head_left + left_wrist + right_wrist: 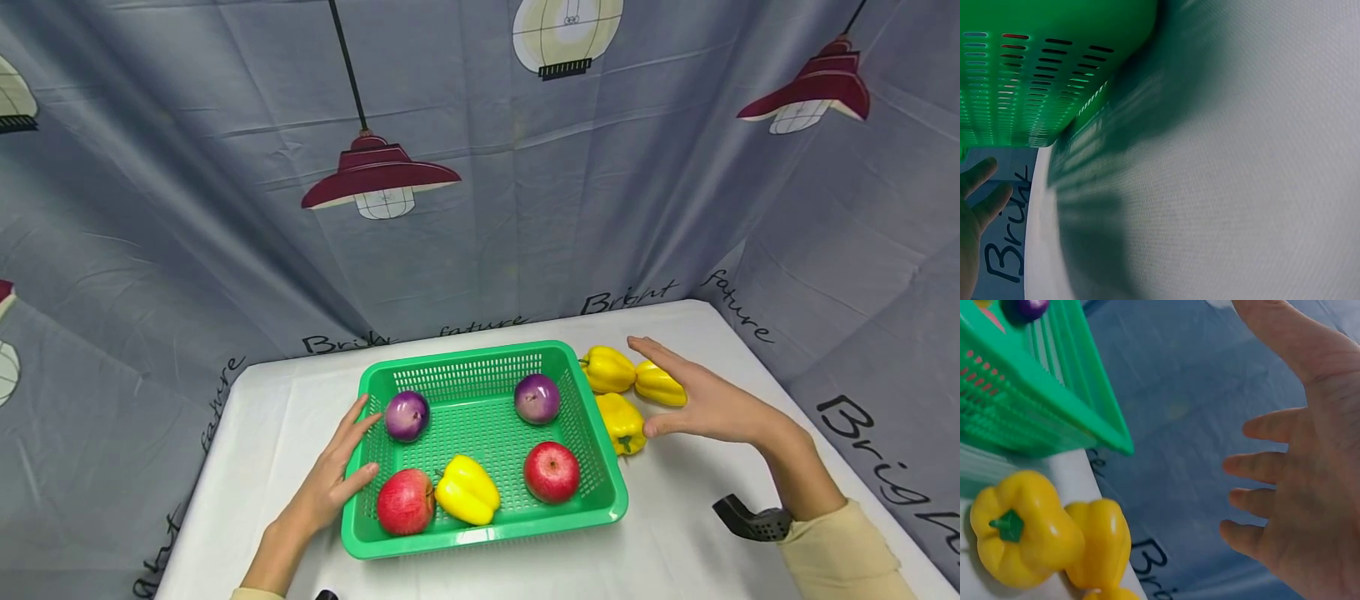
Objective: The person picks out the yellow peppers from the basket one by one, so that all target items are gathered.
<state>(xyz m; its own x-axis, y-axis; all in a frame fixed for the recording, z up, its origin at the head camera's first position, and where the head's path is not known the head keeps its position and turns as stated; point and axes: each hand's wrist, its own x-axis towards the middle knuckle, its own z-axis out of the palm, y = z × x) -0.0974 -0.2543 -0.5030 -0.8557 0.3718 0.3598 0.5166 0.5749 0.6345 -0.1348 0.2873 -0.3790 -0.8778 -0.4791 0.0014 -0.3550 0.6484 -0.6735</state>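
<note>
A green plastic basket (480, 542) holds two purple onions (537, 398), two red apples (552, 472) and one yellow bell pepper (467, 490). My left hand (333, 479) is at the basket's left side, fingers spread and extended by the rim; whether it touches the rim I cannot tell. My right hand (708, 400) hovers right of the basket with fingers extended, holding nothing. Near it, beside the basket's right wall, lie three more yellow bell peppers (607, 369). In the right wrist view, a pepper (1025, 531) shows its green stem, apart from the right hand (1316, 481).
The basket sits on a white-covered table (675, 517). Behind and around it hangs a grey-blue curtain (480, 208) printed with lamps and lettering. A black strap-like device (750, 518) is on the right wrist.
</note>
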